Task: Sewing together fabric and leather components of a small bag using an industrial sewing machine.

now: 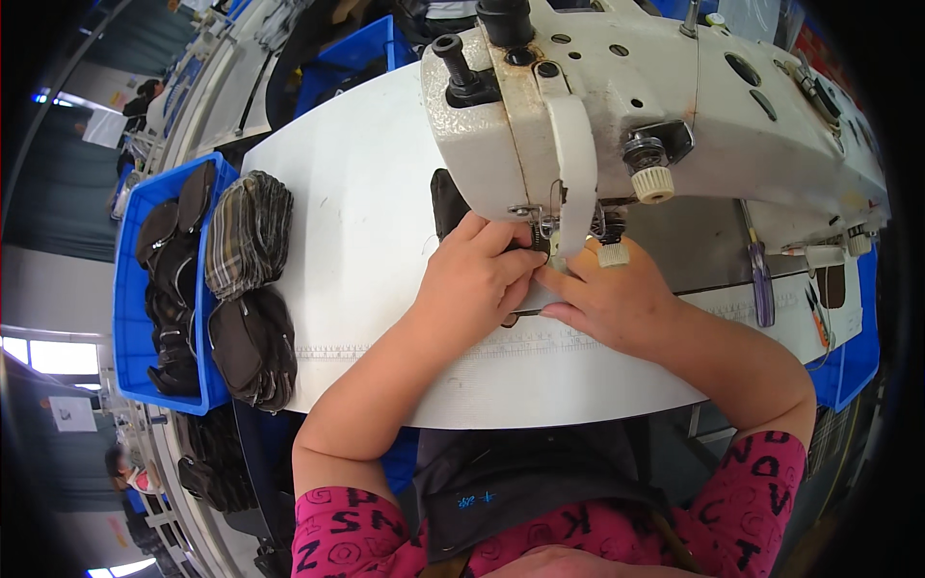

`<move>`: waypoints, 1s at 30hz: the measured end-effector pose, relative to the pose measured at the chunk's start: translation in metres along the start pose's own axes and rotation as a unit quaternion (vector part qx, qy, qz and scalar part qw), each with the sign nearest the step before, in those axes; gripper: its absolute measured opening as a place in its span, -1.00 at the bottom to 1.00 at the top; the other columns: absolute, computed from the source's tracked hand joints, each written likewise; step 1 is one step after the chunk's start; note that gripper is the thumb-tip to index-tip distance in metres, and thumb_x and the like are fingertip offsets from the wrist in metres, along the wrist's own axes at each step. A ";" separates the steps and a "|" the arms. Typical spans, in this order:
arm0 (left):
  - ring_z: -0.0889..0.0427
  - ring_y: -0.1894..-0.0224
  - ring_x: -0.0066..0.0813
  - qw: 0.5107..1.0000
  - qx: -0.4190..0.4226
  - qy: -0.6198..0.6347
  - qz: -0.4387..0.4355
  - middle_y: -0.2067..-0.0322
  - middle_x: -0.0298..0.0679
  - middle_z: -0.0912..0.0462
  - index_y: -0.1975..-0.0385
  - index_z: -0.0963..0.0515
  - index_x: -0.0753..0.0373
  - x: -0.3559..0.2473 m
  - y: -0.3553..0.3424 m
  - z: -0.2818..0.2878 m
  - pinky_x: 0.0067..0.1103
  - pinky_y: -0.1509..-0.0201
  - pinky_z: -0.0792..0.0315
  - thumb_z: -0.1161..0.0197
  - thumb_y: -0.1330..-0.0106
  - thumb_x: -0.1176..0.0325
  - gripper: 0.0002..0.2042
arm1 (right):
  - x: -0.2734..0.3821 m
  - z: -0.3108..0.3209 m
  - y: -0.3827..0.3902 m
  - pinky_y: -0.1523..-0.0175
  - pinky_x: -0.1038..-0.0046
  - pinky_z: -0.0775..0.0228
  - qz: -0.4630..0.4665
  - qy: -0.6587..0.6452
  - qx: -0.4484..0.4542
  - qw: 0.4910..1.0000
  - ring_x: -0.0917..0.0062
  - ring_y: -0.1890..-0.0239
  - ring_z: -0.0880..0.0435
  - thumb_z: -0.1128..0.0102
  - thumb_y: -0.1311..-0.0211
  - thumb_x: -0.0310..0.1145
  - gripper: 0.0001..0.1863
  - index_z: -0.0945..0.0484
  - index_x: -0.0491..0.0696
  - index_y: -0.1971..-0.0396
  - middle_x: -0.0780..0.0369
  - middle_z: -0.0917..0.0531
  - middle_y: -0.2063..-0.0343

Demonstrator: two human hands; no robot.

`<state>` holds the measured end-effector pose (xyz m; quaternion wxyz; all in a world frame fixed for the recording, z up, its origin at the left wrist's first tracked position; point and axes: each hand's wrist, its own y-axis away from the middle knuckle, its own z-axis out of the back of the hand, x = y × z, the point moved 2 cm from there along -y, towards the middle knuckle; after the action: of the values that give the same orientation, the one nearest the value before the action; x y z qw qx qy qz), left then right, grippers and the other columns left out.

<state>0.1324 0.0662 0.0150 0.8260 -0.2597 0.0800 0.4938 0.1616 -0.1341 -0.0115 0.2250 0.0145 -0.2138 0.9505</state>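
A white sewing machine (501, 144) stands over the table, its needle area right above my fingertips. Under it lies a dark fabric piece (448, 202), which shows to the left of the machine head and is mostly covered by my hands. My left hand (477, 279) is closed with its fingertips pinching the fabric just left of the presser foot. On the other side, my right hand (617, 299) has bent fingers gripping the fabric's near edge; its fingertips almost meet those of the left. The machine partly hides the right fingers.
Left of the white table (356, 241) stands a blue bin (125, 289) of dark pieces. Beside it are a checked fabric stack (249, 234) and a dark fabric stack (252, 349). A purple-handled screwdriver (761, 284) and small snips (819, 313) lie at the right.
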 end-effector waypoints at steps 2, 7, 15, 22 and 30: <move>-0.63 0.12 -0.20 1.000 0.002 0.009 -0.008 0.19 -0.25 -0.67 0.22 -0.77 0.19 0.002 -0.002 0.000 -0.38 0.08 -0.53 -0.40 -0.03 0.53 -0.73 | 0.000 0.001 0.000 0.18 0.26 -0.42 -0.003 -0.012 0.006 1.000 0.32 0.32 -0.62 -0.41 -0.17 -0.02 -0.56 -0.64 0.07 0.03 0.34 -0.64 0.47; -0.64 0.16 -0.21 0.999 0.027 0.046 0.001 0.21 -0.25 -0.67 0.20 -0.77 0.22 0.009 -0.003 0.000 -0.39 0.12 -0.54 -0.38 -0.06 0.54 -0.73 | -0.001 0.002 -0.002 0.21 0.25 -0.42 0.010 -0.028 -0.001 1.000 0.31 0.32 -0.63 -0.41 -0.18 -0.02 -0.56 -0.63 0.06 0.03 0.33 -0.63 0.44; -0.62 0.12 -0.29 0.997 0.060 0.048 0.014 0.21 -0.33 -0.64 0.19 -0.77 0.16 0.011 -0.001 0.002 -0.46 0.07 -0.59 -0.40 -0.13 0.49 -0.77 | 0.001 0.006 -0.004 0.20 0.26 -0.45 0.006 -0.036 0.037 0.999 0.32 0.28 -0.64 -0.42 -0.16 -0.02 -0.55 -0.61 0.03 0.05 0.28 -0.63 0.35; -0.63 0.11 -0.28 0.998 0.051 0.014 0.018 0.22 -0.32 -0.64 0.15 -0.76 0.16 0.011 -0.004 -0.003 -0.44 0.11 -0.61 -0.37 -0.18 0.44 -0.77 | 0.001 0.007 -0.007 0.13 0.25 -0.45 0.001 -0.029 0.025 0.999 0.32 0.23 -0.64 -0.43 -0.14 -0.02 -0.52 -0.60 0.00 0.05 0.26 -0.63 0.30; -0.68 0.12 -0.22 0.998 0.042 0.016 0.039 0.21 -0.21 -0.67 0.16 -0.75 0.21 0.009 -0.007 -0.003 -0.39 0.09 -0.62 -0.36 -0.13 0.42 -0.74 | -0.003 0.002 -0.006 0.09 0.26 -0.43 -0.022 -0.035 0.029 0.999 0.29 0.22 -0.63 -0.44 -0.11 0.01 -0.49 -0.59 -0.01 0.05 0.25 -0.65 0.26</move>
<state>0.1434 0.0686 0.0115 0.8147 -0.2292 0.1240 0.5180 0.1669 -0.1309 -0.0075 0.2381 0.0590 -0.1940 0.9498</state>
